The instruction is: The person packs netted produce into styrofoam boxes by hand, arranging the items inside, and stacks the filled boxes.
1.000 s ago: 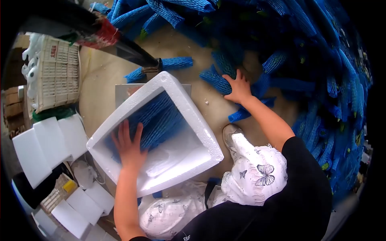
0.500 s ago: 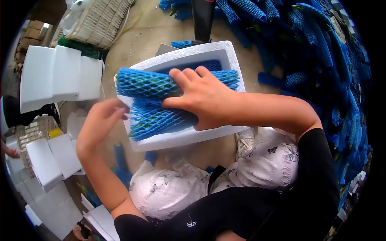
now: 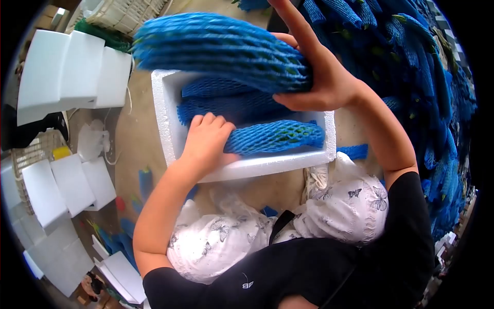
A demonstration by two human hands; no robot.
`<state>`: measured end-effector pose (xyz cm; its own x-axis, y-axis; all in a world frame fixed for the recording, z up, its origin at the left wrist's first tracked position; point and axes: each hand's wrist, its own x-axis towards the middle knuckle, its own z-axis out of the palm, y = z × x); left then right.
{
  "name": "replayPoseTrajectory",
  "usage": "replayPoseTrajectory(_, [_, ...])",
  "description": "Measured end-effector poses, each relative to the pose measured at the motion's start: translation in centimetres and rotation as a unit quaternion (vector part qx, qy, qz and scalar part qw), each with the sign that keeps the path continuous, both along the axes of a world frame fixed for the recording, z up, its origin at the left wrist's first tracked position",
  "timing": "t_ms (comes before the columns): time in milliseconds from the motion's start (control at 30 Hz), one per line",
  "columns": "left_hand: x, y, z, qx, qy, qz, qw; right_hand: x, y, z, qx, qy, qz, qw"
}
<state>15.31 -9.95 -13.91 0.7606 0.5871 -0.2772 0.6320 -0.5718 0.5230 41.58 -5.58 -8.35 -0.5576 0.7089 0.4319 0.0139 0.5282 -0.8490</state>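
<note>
A white foam box (image 3: pixel 159 118) stands open in front of my knees, with several blue net sleeves (image 3: pixel 226 105) lying lengthwise inside. My right hand (image 3: pixel 329 77) holds a blue foam-net sleeve (image 3: pixel 221 49) above the far side of the box, thumb underneath and some fingers hidden behind it. Green shows through the mesh; I cannot tell which produce it is. Inside the near side, my left hand (image 3: pixel 208 141) grips the left end of another net sleeve (image 3: pixel 278 138), also with green inside.
A big heap of blue-sleeved produce (image 3: pixel 411 92) fills the right. On the left are white foam boxes (image 3: pixel 77 69), more white foam pieces (image 3: pixel 62 188) and a plastic crate (image 3: pixel 126 15). Loose blue sleeves (image 3: pixel 352 151) lie on the tan floor covering (image 3: pixel 141 98).
My right hand has lifted a sleeve up and away from the box. My left hand has moved from beside the box onto the near sleeve, which now lies inside. The box sits at a different angle.
</note>
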Motion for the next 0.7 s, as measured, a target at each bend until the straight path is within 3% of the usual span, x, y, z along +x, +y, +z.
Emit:
replayPoseTrajectory(67, [1.2,-0.5,0.2,0.223,0.022,0.036,0.974,-2.7,0.2,0.0,0.014,0.042,0.044,0.998])
replayPoseTrajectory(100, [0.5,-0.8,-0.5,0.207,0.020,0.060,0.976,-4.1,0.3,-0.1,0.020,0.062,0.067,0.996])
replayPoseTrajectory(133, [0.4,-0.7,0.9,0.015,0.090,0.099,0.991,-5.1,0.0,-1.8,-0.021,0.059,0.086,0.994])
replayPoseTrajectory(200, [-0.5,-1.0,3.5,-0.120,0.008,0.085,0.989,-4.8,-0.3,-5.0,-0.111,-0.095,0.146,0.978])
replayPoseTrajectory(233, [-1.1,-1.2,4.5,-0.115,0.055,0.056,0.990,-4.1,-1.2,-6.7,-0.170,-0.172,0.167,0.956])
replayPoseTrajectory(267, [-1.9,-1.9,4.4,-0.094,-0.026,0.065,0.993,-3.2,-1.8,-8.1,-0.225,-0.249,0.186,0.924])
replayPoseTrajectory(300, [-1.7,-2.0,4.4,-0.097,-0.014,0.075,0.992,-3.2,-1.8,-7.0,-0.160,-0.328,0.188,0.912])
replayPoseTrajectory(367, [-1.1,-2.6,5.0,-0.106,-0.002,0.086,0.991,-3.0,-1.7,-5.1,-0.147,-0.389,0.194,0.888])
replayPoseTrajectory(433, [-0.5,-2.0,5.5,-0.046,0.051,0.227,0.971,-3.0,-1.6,-4.8,-0.069,-0.458,0.183,0.867])
replayPoseTrajectory(467, [-0.6,-1.3,5.7,0.024,-0.002,0.226,0.974,-3.0,-1.8,-5.0,-0.070,-0.458,0.184,0.867])
replayPoseTrajectory(533, [-1.6,0.2,3.1,0.092,-0.041,0.138,0.985,-3.1,-2.9,-5.1,0.193,-0.421,0.019,0.886])
replayPoseTrajectory(600, [-1.7,0.6,2.2,0.102,0.004,0.101,0.990,-1.9,-3.3,-3.2,0.165,-0.480,-0.030,0.861])
replayPoseTrajectory(667, [-1.0,0.9,1.2,0.100,0.047,0.063,0.992,-0.1,-3.2,-1.8,-0.107,-0.659,0.143,0.730])
replayPoseTrajectory(700, [-0.6,0.9,0.8,0.104,0.052,0.057,0.992,1.0,-4.4,-4.2,-0.051,-0.624,0.090,0.775])
